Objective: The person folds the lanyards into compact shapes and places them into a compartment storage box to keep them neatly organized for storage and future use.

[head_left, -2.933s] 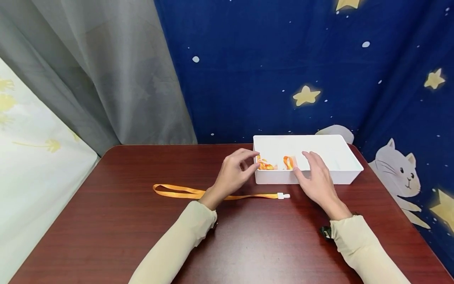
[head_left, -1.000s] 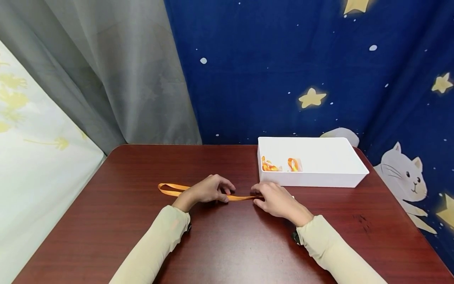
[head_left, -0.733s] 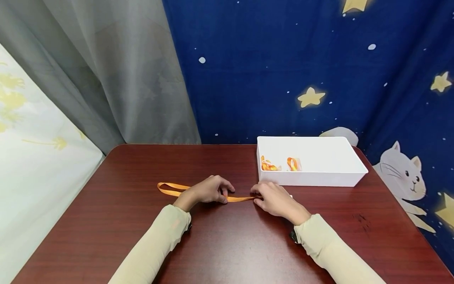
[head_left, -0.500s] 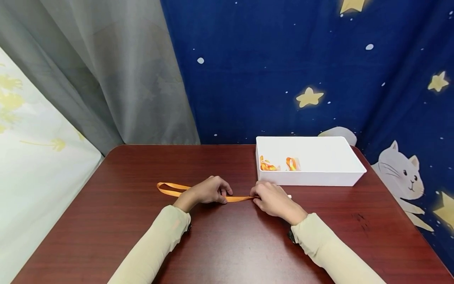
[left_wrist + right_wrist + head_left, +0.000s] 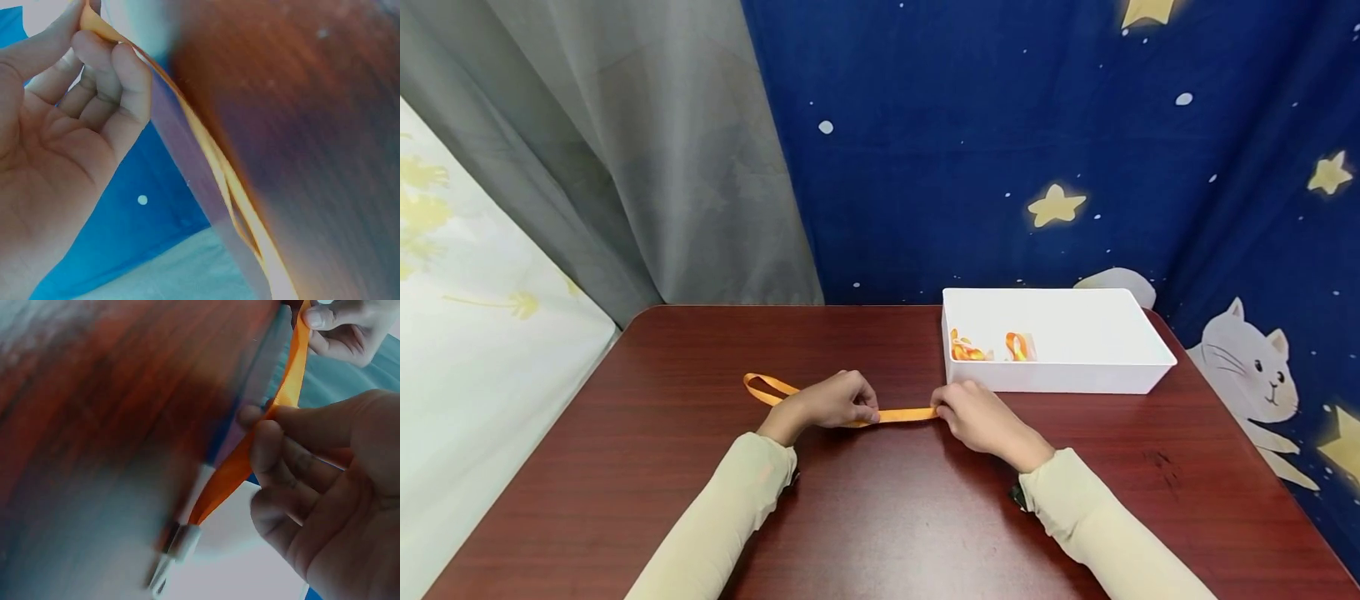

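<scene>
- A brown table (image 5: 625,467) stands before a starry blue curtain (image 5: 970,142).
- Both hands pinch the orange lanyard (image 5: 904,414) just above the table: left hand (image 5: 831,403), right hand (image 5: 973,415).
- By my judgement, folding has only begun; the white bin (image 5: 1138,371) already holds two bundles (image 5: 988,348), and this lanyard remains outside it.

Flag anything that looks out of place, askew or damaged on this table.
Nothing stands out. Both hands, left hand and right hand, pinch the flat orange ribbon lanyard; the white rectangular plastic bin sits square on the dark red wooden table, orange pieces inside.
</scene>
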{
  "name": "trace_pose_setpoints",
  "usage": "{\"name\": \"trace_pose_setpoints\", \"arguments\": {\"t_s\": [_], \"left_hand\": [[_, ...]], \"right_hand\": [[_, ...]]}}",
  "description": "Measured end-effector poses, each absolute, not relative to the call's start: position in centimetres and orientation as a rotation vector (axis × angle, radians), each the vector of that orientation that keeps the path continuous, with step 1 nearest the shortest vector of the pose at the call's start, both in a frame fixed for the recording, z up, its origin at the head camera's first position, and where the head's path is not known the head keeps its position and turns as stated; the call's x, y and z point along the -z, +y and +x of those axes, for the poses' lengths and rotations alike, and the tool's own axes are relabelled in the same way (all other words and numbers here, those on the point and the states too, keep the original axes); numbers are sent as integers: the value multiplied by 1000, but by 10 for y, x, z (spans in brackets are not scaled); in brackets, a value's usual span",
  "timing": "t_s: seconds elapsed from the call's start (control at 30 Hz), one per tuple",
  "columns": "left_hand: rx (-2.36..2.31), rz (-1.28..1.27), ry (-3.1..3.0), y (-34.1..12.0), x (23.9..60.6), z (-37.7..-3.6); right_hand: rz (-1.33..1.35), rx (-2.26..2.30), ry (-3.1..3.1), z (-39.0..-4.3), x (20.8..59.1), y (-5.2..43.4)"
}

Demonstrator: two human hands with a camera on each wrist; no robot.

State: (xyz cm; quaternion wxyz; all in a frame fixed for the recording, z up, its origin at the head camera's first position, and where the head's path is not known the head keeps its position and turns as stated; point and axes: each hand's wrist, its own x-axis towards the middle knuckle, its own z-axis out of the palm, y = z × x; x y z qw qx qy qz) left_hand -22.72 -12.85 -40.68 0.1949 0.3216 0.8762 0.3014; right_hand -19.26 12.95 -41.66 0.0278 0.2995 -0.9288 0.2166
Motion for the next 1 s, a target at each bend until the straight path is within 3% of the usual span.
{"name": "trace_pose_setpoints", "arguments": {"t_s": [0.5, 1.0], "left_hand": [[-1058, 1032, 2394, -132, 371, -223], [-1446, 1132, 2327, -114, 344, -210]], "right_hand": [[1007, -848, -2508, -186, 411, 144], [846, -1083, -2350, -189, 399, 140]]}}
